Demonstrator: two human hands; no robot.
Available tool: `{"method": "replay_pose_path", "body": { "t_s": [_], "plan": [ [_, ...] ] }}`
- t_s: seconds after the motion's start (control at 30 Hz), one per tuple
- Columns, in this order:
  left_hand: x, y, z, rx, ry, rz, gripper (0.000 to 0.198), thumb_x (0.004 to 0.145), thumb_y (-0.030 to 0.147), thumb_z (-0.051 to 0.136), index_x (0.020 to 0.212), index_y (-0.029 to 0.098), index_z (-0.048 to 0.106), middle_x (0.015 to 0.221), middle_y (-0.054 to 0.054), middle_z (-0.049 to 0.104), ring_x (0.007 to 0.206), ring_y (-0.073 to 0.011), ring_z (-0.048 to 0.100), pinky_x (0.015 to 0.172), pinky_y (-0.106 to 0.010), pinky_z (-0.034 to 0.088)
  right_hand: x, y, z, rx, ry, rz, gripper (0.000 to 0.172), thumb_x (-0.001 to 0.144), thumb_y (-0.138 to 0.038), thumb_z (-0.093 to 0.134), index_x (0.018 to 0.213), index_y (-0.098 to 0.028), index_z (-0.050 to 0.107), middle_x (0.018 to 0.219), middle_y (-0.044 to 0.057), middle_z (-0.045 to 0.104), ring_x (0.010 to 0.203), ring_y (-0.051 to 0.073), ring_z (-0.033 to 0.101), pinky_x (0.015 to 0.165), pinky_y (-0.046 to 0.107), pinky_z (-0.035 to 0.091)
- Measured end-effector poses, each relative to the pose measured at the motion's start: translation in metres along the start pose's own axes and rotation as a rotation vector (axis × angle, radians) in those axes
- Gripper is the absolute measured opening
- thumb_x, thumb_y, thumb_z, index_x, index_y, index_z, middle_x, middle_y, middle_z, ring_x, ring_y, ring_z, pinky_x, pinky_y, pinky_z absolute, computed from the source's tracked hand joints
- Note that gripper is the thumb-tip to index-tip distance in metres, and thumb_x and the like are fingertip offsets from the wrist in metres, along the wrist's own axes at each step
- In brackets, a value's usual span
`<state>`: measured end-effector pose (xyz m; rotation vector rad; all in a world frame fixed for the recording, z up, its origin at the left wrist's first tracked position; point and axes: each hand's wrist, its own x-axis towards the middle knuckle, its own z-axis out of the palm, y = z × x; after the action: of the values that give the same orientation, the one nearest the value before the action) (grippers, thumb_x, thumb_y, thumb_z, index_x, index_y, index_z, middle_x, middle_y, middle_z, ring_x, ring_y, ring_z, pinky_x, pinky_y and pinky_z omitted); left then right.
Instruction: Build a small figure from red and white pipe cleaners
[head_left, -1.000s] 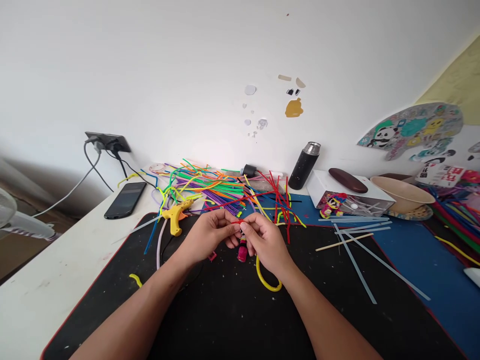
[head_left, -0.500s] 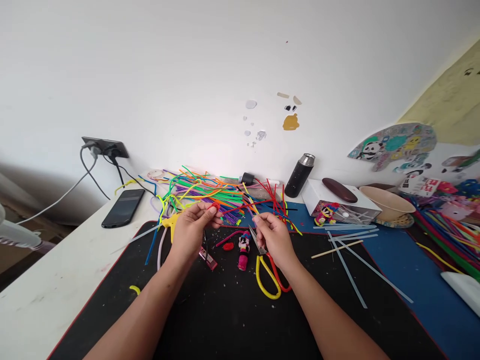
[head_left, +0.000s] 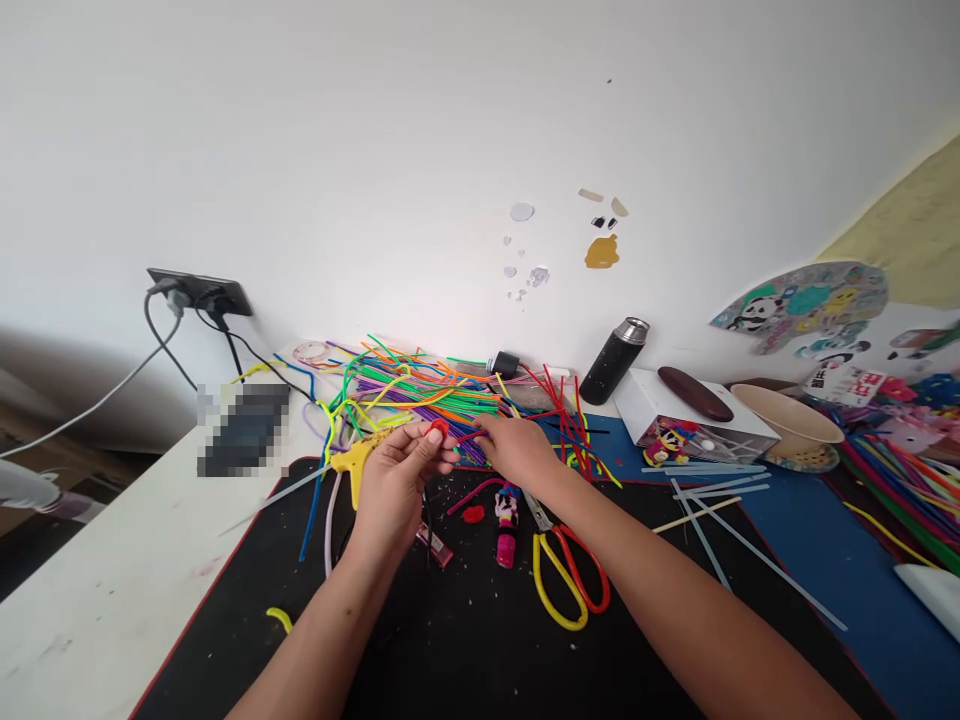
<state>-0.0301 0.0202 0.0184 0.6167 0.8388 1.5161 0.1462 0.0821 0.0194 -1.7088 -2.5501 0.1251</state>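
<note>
A red pipe cleaner [head_left: 437, 430] is held up just above the far edge of the black mat [head_left: 450, 650], in front of the heap of coloured pipe cleaners [head_left: 405, 390]. One end is curled into a small loop, and the left hand [head_left: 397, 475] has that loop nipped between thumb and forefinger, fingers closed on it. From the loop the stem runs roughly level and to the right, straight toward the right hand [head_left: 517, 450]. That hand comes in from the right with its fingers drawn together on the stem's other end, as far as I can see from behind the knuckles. So the piece lies across between the two hands, its long axis left to right. The left hand holds the curl and the right hand the straight run, with the two sets of fingertips near each other.

On the mat below lie a red scrap [head_left: 473, 514], a small doll figure [head_left: 508, 515], and scissors [head_left: 566, 575] with one yellow and one red handle. A yellow glue gun [head_left: 358, 460] sits just left of the left hand. Further right, clear glue sticks [head_left: 720, 490] are scattered over the blue mat [head_left: 825, 530], and a black flask [head_left: 613, 362] stands by the wall at the back of the desk [head_left: 112, 580].
</note>
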Motion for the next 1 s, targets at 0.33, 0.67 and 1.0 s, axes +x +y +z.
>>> {"method": "replay_pose_path", "body": {
  "t_s": [0.33, 0.67, 1.0],
  "plan": [
    [-0.001, -0.002, 0.000, 0.001, -0.048, -0.027, 0.037, 0.065, 0.036, 0.096, 0.083, 0.014, 0.073, 0.075, -0.004, 0.075, 0.061, -0.0124, 0.068, 0.056, -0.020, 0.053, 0.015, -0.004, 0.006, -0.067, -0.051, -0.013, 0.028, 0.104, -0.030, 0.050, 0.108, -0.021, 0.077, 0.104, 0.013, 0.081, 0.097, 0.030, 0.075, 0.080, 0.034, 0.048],
    [-0.001, -0.009, -0.002, 0.136, -0.079, 0.050, 0.034, 0.069, 0.040, 0.092, 0.083, 0.016, 0.073, 0.080, -0.004, 0.075, 0.070, -0.0157, 0.069, 0.058, -0.022, 0.052, -0.039, 0.019, -0.058, 0.382, 0.434, 0.041, 0.027, 0.101, -0.037, 0.056, 0.103, -0.024, 0.080, 0.091, 0.004, 0.081, 0.077, 0.023, 0.071, 0.069, 0.031, 0.046],
    [-0.005, -0.013, 0.001, 0.213, -0.158, 0.075, 0.035, 0.069, 0.042, 0.091, 0.080, 0.015, 0.072, 0.073, -0.001, 0.070, 0.062, -0.0126, 0.063, 0.055, -0.021, 0.047, -0.110, 0.005, -0.108, 0.864, 0.220, 0.055, 0.046, 0.097, -0.057, 0.060, 0.067, -0.021, 0.063, 0.054, 0.000, 0.062, 0.050, 0.016, 0.058, 0.051, 0.027, 0.042]
  ]
}}
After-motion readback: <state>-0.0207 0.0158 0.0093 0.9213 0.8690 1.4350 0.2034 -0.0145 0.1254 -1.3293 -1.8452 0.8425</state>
